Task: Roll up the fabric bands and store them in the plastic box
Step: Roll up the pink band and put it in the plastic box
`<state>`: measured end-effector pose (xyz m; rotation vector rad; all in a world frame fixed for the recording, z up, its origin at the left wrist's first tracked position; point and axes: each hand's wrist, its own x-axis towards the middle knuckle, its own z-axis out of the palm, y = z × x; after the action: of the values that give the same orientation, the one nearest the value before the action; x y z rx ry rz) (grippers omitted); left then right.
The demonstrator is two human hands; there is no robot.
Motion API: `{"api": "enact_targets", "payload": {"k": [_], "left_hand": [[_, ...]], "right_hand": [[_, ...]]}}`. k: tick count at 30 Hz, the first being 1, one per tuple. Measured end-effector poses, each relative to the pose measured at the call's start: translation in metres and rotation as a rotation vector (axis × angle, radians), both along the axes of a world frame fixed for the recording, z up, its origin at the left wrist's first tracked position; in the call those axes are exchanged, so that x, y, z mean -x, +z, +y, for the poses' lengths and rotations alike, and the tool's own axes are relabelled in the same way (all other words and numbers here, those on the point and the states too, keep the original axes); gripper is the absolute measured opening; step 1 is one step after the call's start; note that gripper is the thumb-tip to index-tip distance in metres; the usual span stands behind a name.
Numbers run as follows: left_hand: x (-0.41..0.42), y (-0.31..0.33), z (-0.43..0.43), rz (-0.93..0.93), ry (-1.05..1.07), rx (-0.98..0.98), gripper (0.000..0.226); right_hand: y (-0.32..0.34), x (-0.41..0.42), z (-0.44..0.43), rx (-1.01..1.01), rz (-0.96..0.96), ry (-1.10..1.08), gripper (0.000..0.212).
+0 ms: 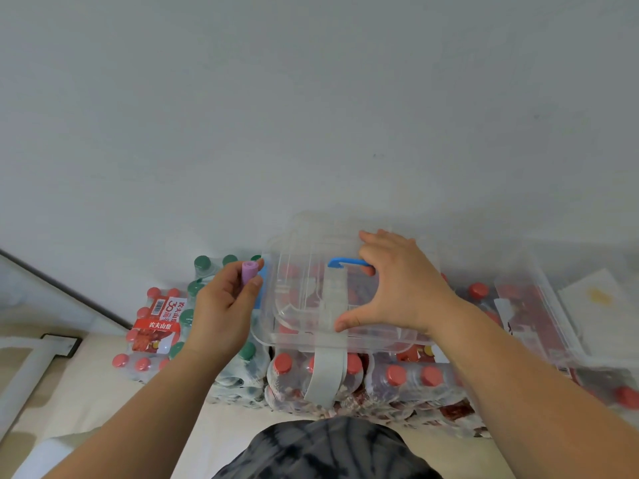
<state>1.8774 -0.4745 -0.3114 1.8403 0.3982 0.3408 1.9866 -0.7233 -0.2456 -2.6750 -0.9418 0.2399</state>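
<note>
A clear plastic box [301, 326] with a blue handle [345, 262] sits on shrink-wrapped packs of bottles. My right hand [401, 285] rests spread on its lid, fingers over the blue handle, thumb at the lid's front edge. At the box's left side, my left hand [224, 305] pinches a small rolled purple fabric band [249, 271] between thumb and fingers. A grey fabric band [328, 357] lies flat across the lid and hangs down over the box's front edge.
Packs of red-capped bottles [390, 378] and green-capped bottles [204, 267] stand against a white wall. A second clear box [539, 299] with paper in it sits at the right. Beige floor lies in front, and my patterned clothing [325, 451] shows at the bottom.
</note>
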Motion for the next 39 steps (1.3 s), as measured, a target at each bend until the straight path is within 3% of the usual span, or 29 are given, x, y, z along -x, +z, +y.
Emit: {"api": "enact_targets", "payload": {"k": [3,9,16,21,26,30,39], "left_hand": [[0.002,0.008,0.001,-0.028,0.122,-0.066,0.013],[0.031,0.032,0.019,-0.098,0.307,0.001,0.012],[0.075,0.047,0.069,-0.092,0.42,-0.063,0.023],[0.096,0.034,0.13,-0.055,0.466,-0.092,0.026],[0.107,0.014,0.201,0.079,0.456,-0.161,0.021],[0.103,-0.008,0.242,0.21,0.379,-0.204,0.019],[0.07,-0.044,0.238,0.428,-0.024,-0.318,0.022]], "right_hand": [[0.005,0.005,0.004,0.0,-0.037,0.035,0.083],[0.017,0.017,0.029,-0.037,-0.089,0.179,0.083],[0.026,0.04,0.109,0.025,-0.155,0.377,0.088],[0.023,0.06,0.182,0.084,-0.199,0.411,0.112],[-0.004,0.085,0.257,0.135,-0.161,0.382,0.105],[-0.04,0.099,0.298,0.19,-0.073,0.321,0.111],[-0.102,0.073,0.285,0.246,0.217,0.072,0.103]]}}
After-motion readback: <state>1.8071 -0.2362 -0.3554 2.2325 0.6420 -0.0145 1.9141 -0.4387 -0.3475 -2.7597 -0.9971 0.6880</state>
